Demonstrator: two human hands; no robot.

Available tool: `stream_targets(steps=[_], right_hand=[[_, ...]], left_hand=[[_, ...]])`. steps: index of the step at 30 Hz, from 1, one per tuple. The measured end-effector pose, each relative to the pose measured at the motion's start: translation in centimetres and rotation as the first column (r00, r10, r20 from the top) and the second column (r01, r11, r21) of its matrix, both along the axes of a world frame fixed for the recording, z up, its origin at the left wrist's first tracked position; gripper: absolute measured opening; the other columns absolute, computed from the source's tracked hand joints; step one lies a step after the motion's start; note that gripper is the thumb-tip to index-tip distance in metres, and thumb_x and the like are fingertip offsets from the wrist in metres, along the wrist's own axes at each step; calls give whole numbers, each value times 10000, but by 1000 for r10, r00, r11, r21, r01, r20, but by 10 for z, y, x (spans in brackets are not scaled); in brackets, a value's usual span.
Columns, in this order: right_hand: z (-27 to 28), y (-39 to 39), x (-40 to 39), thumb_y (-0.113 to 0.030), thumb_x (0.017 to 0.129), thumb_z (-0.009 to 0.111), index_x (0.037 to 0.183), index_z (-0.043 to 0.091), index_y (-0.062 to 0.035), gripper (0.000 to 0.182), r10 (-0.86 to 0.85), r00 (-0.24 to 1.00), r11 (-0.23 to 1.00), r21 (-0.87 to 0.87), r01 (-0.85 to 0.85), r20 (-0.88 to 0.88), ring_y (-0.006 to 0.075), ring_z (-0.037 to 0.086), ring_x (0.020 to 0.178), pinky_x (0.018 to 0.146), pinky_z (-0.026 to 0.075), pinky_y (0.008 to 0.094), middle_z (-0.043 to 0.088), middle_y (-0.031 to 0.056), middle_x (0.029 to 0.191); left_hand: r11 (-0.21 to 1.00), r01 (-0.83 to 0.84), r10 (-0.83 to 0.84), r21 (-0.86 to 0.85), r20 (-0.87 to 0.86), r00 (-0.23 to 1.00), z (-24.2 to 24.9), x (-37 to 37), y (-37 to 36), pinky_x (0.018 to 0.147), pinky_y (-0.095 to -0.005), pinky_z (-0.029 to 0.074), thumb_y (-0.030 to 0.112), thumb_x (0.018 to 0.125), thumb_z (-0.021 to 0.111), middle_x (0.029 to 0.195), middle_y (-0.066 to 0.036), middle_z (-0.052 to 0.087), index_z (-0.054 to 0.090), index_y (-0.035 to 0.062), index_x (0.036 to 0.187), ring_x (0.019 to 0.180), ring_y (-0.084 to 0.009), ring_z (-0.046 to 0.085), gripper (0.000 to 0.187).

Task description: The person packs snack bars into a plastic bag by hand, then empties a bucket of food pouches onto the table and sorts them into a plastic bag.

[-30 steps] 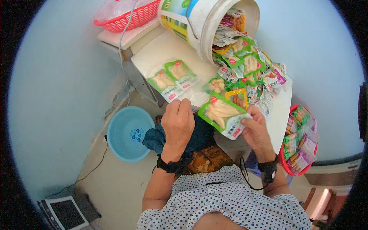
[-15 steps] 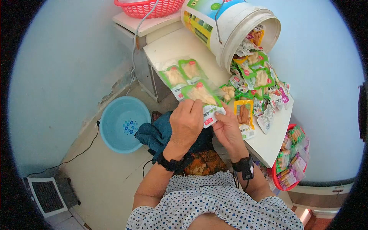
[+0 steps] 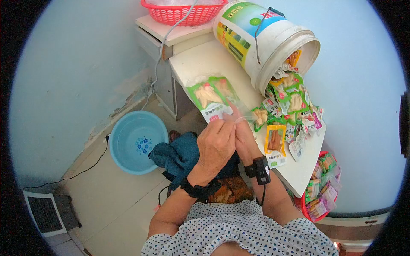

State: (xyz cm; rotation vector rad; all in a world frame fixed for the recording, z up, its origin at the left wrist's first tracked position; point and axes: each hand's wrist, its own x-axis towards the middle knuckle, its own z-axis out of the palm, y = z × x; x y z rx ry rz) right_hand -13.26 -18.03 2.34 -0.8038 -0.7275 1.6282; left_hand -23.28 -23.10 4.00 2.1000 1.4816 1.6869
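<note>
A clear plastic bag (image 3: 245, 114) rests over the near left edge of the white table, with green-edged snack packets (image 3: 207, 96) of pale food inside. My left hand (image 3: 215, 143) is closed, its fingers pinching the bag's near edge. Beside it, my right hand (image 3: 243, 134) reaches into the bag's mouth, fingers stretched towards the packets' white lower end; the fingertips are blurred through the plastic. Just right of my right hand, a yellow-edged packet (image 3: 275, 139) of brown food and another green-edged packet (image 3: 259, 117) lie on the table.
A white bucket (image 3: 273, 40) lies on its side on the table (image 3: 200, 57), packets spilling from its mouth. A red basket (image 3: 183, 15) stands behind. A blue basin (image 3: 124, 147) sits on the floor at left, and a red container (image 3: 305, 208) of packets stands at lower right.
The packet between my hands has moved forward into the bag, and my right hand has followed, fingers now inside the mouth. My left hand still pinches the near edge. The view has shifted slightly.
</note>
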Motion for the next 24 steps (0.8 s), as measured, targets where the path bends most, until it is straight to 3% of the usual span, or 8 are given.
stream_targets(steps=[3,6,9,12,14,16,18,24], right_hand=[[-2,10,-2,33,913,519,1462,315,-62,593,37,992,999,5,-37,-124,212,631,897,770,558,315,576,153,1159],[4,15,-4,13,908,558,1431,360,-43,562,35,999,999,42,-35,6,201,635,819,731,564,304,619,130,1051],[10,26,-15,-19,893,610,1310,474,-14,439,-122,859,989,-14,148,497,174,627,744,678,552,293,638,99,934],[-7,16,-4,-61,904,611,1144,547,-7,255,-36,966,996,88,14,257,161,619,778,652,533,300,632,78,887],[-46,25,8,-78,918,586,1076,551,-23,171,-77,875,975,219,-34,478,152,612,810,653,522,299,622,65,882],[-45,20,8,-81,932,565,1101,534,-10,185,-50,918,980,197,-31,393,138,590,803,653,506,285,597,48,891],[-27,3,2,-69,944,550,1218,498,30,296,42,998,997,64,-40,-38,119,551,758,654,485,257,558,26,912],[11,-35,15,-81,972,501,1417,352,28,482,131,989,988,68,-136,66,142,606,1009,835,527,268,599,96,1139]], left_hand=[[999,27,-27,-18,1,1000,2,-1,0,664,-390,523,64,773,701,830,-114,639,668,43,868,767,-310,636,102],[1000,20,-20,11,11,1000,1,-2,0,669,-386,523,52,771,701,821,-119,638,669,40,857,772,-310,636,93],[1000,13,-12,-10,38,999,2,-4,-1,679,-388,520,46,769,703,820,-125,638,669,38,842,773,-315,634,81],[999,23,-25,39,51,998,2,-4,3,683,-388,514,43,774,699,820,-124,640,670,38,838,762,-312,629,71],[999,20,-22,29,53,998,3,-3,5,684,-382,510,35,777,695,817,-124,641,672,36,848,758,-312,627,74],[1000,15,-15,-2,28,1000,2,-3,3,684,-376,505,20,787,683,814,-127,642,675,29,868,756,-316,625,81],[999,30,-30,-20,26,999,0,-3,4,684,-380,505,21,791,681,818,-131,641,674,25,876,759,-322,625,85],[1000,-13,13,-5,-52,999,-2,-6,3,684,-390,507,23,797,678,835,-144,639,667,24,889,770,-324,624,93]])
